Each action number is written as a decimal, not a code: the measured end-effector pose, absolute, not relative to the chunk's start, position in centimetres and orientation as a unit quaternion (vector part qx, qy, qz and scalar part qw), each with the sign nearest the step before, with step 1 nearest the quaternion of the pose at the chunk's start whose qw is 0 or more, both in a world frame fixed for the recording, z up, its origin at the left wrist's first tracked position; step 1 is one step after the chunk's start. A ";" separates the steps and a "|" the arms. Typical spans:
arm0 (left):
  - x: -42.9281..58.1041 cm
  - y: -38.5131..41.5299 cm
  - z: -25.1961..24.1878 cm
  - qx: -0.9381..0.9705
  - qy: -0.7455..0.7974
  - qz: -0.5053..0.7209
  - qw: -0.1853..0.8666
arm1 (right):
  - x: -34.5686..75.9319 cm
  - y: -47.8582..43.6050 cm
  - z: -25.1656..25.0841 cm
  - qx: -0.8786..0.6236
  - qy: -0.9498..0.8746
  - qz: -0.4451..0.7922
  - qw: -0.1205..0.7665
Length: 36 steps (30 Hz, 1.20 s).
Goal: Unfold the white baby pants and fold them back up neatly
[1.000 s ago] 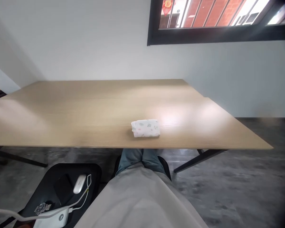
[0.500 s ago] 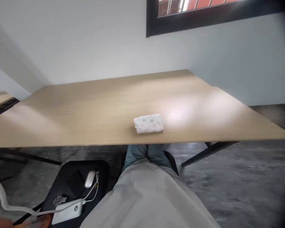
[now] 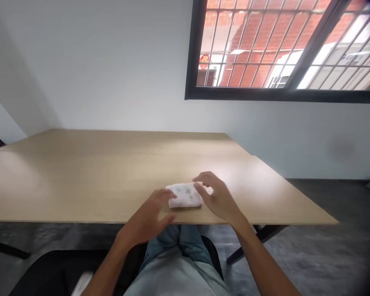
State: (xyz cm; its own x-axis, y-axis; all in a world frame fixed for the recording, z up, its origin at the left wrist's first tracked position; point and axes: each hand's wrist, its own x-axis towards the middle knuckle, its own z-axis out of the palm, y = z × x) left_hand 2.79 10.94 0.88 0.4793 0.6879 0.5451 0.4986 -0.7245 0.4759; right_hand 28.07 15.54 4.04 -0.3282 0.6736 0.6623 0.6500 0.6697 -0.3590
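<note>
A folded white cloth [image 3: 185, 196] with small green and pink prints lies flat near the front edge of the wooden table [image 3: 111, 181]. At its left side is my left hand [image 3: 150, 216], open, with the fingertips over the cloth's left end and the thumb apart. My right hand [image 3: 216, 196] hovers at the cloth's right end, fingers curved and spread from the thumb, also open. Neither hand grips the cloth; whether a fingertip touches it I cannot tell.
Behind the table rises a pale wall [image 3: 117, 65] with a dark-framed barred window [image 3: 255, 94] at upper right. A black chair [image 3: 61, 267] stands at lower left, with a blurred white item [image 3: 82, 283] on it. A dark table leg [image 3: 267, 234] slants below on the right.
Both my hands have come into view over the table, beside the cloth. The view has tilted up, showing more window and less of the chair with its white devices and cable.
</note>
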 end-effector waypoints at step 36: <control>0.0 6.3 2.7 0.852 0.253 0.389 0.241 | 30.4 2.9 8.9 -0.216 -0.855 0.168 0.440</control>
